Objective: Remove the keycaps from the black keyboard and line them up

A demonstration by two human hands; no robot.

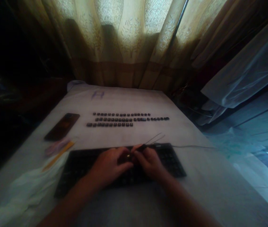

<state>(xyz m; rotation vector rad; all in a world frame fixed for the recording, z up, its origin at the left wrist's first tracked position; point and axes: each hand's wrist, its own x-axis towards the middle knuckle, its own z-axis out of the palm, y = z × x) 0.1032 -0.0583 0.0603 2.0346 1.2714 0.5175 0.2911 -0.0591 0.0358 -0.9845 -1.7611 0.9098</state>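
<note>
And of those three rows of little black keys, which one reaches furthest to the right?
The middle row: its right end stretches past those of the back row, nearer the curtain, and the front row.

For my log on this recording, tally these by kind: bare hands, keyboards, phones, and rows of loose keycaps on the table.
Bare hands: 2 (left hand, right hand)
Keyboard: 1
Phone: 1
Rows of loose keycaps: 3
Total: 7
</note>
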